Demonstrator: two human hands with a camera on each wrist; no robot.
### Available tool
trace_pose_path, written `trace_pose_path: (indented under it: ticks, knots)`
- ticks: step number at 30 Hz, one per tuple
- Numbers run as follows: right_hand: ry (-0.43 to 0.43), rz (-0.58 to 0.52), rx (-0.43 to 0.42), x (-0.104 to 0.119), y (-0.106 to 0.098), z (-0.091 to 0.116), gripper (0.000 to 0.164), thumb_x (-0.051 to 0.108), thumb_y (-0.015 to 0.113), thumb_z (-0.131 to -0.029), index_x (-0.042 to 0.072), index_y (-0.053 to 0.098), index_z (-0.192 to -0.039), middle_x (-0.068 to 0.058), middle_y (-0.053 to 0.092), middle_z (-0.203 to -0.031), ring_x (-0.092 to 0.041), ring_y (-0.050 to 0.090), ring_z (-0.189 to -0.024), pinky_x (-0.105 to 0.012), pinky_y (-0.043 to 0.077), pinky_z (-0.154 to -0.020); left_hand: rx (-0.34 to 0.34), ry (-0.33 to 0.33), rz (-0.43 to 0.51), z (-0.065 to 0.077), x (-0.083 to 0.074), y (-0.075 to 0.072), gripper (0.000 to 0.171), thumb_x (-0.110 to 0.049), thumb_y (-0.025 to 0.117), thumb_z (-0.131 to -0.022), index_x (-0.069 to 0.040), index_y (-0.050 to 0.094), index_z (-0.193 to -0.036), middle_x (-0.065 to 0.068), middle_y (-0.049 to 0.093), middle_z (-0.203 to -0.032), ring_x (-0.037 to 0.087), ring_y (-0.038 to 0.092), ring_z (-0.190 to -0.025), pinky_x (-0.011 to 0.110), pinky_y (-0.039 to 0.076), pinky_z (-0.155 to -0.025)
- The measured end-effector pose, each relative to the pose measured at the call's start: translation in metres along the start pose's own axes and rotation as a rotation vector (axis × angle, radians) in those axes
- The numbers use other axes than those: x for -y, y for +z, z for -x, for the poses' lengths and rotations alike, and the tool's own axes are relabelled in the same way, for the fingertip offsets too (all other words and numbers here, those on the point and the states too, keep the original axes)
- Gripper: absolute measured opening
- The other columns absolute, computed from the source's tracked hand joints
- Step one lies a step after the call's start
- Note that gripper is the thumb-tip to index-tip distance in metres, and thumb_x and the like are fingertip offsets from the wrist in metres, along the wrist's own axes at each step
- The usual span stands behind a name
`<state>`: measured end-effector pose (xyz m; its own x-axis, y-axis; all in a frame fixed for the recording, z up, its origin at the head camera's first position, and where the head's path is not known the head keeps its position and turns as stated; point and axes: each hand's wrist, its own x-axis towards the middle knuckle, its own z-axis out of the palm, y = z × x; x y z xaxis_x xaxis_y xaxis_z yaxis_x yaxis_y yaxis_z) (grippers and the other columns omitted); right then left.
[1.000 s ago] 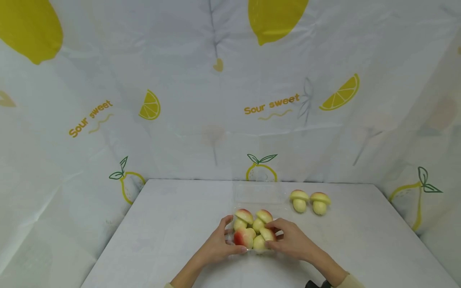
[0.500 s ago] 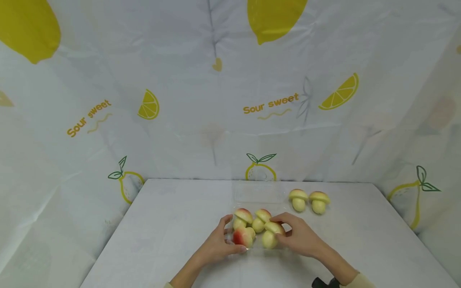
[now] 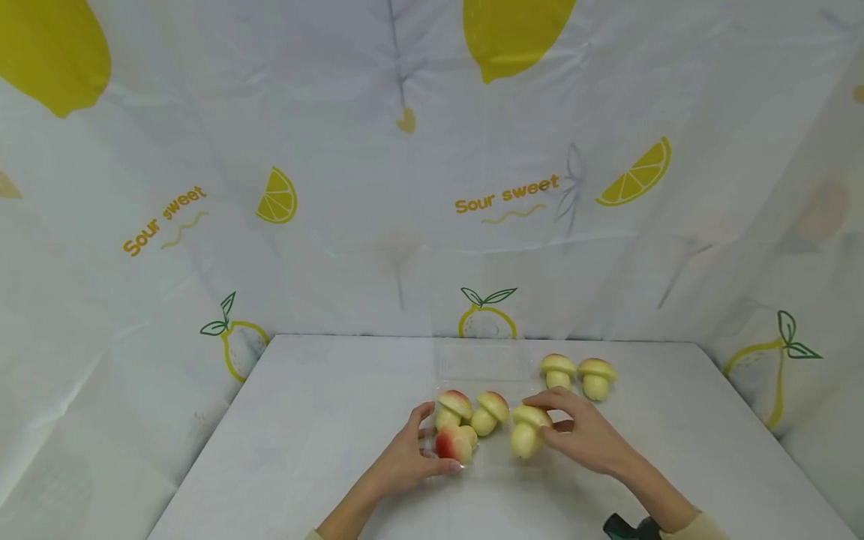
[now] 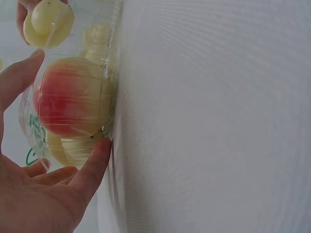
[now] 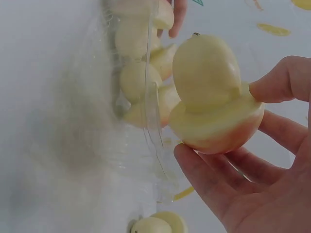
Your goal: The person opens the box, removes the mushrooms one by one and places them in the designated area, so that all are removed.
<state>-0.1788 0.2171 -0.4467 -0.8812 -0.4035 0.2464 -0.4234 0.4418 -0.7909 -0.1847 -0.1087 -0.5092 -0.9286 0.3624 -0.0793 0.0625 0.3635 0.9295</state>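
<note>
My left hand [image 3: 413, 450] grips the left side of a clear plastic clamshell box [image 3: 499, 454], thumb at the front wall and fingers round the end. In the left wrist view a red-blushed toy mushroom [image 4: 73, 97] shows through the box wall. Three mushrooms sit inside, two at the back left and middle [image 3: 491, 412], one lying with its reddish cap [image 3: 451, 444] forward. Between thumb and fingers, my right hand [image 3: 586, 433] holds another pale yellow mushroom [image 3: 528, 433], stem down, raised near the box's right end. From the right wrist its rounded stem [image 5: 206, 70] shows clearly.
The box's transparent lid [image 3: 482, 361] stands folded open toward the back. Two more toy mushrooms [image 3: 597, 379] lie behind the right hand on the white table [image 3: 324, 405]. A white sheet printed with lemons [image 3: 378, 187] hangs behind the table edge.
My right hand has drawn its mushroom out of the box's front right spot, up and to the right. The left hand keeps its grip on the box.
</note>
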Motion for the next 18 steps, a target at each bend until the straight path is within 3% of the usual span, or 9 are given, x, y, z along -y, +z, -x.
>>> trace_pose_path:
  ticks: [8, 18]
  knots:
    - [-0.041, 0.017, -0.076, -0.005, -0.016, 0.005, 0.038, -0.005, 0.066, -0.09, 0.008, 0.069, -0.126, -0.006, 0.065, -0.121, -0.005, 0.058, -0.103, -0.031, 0.058, -0.078, -0.001, 0.009, -0.007, 0.002, -0.002, 0.0, 0.104, -0.029, 0.091, -0.078, -0.011, 0.026, -0.157, 0.014, 0.032, -0.161, 0.026, 0.063, -0.111, 0.039, 0.054, -0.085]
    - [-0.033, 0.062, -0.163, -0.005, -0.041, 0.012, 0.033, 0.002, 0.071, -0.093, 0.003, 0.067, -0.126, -0.013, 0.062, -0.125, 0.002, 0.059, -0.104, -0.025, 0.057, -0.08, 0.0, 0.012, -0.019, 0.002, -0.003, 0.0, 0.103, -0.03, 0.09, -0.078, -0.011, 0.026, -0.157, 0.014, 0.031, -0.162, 0.027, 0.063, -0.114, 0.04, 0.053, -0.087]
